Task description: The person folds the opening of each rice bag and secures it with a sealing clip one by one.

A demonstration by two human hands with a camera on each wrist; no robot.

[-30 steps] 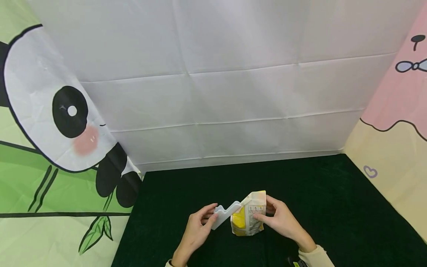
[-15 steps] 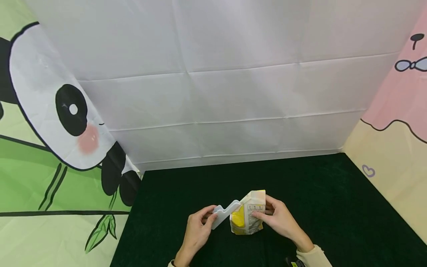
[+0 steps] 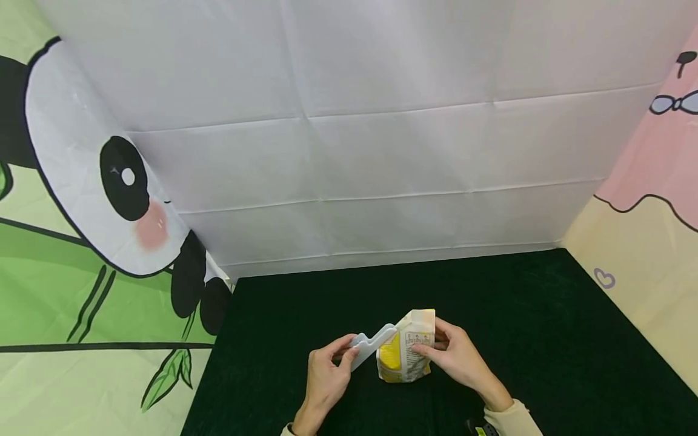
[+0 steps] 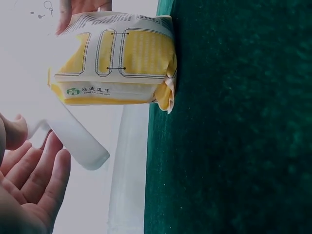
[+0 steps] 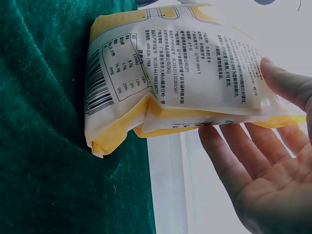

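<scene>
A yellow-and-white rice bag [image 3: 405, 357] with printed panels stands on the dark green cloth. My right hand [image 3: 462, 360] holds its right side, thumb on the printed face and fingers behind. The right wrist view shows that thumb over the text side of the bag [image 5: 190, 73] and the fingers under the yellow edge. Between thumb and fingers my left hand [image 3: 327, 374] pinches a notched white plastic bar [image 3: 371, 345]. The bar's rounded far end overlaps the bag's upper left edge in the head view. In the left wrist view the bar [image 4: 80, 139] slants below the bag.
Dark green cloth [image 3: 327, 303] covers the table. A white sheet [image 3: 382, 151] hangs behind it, a panda-print cloth [image 3: 71, 181] on the left and a pink-and-cream cloth [image 3: 649, 242] on the right. A dark object [image 3: 482, 427] shows beside the right sleeve.
My left hand and the white bar have shifted slightly right, so the bar's end overlaps a little more of the bag's edge. My right hand and the bag have stayed almost still.
</scene>
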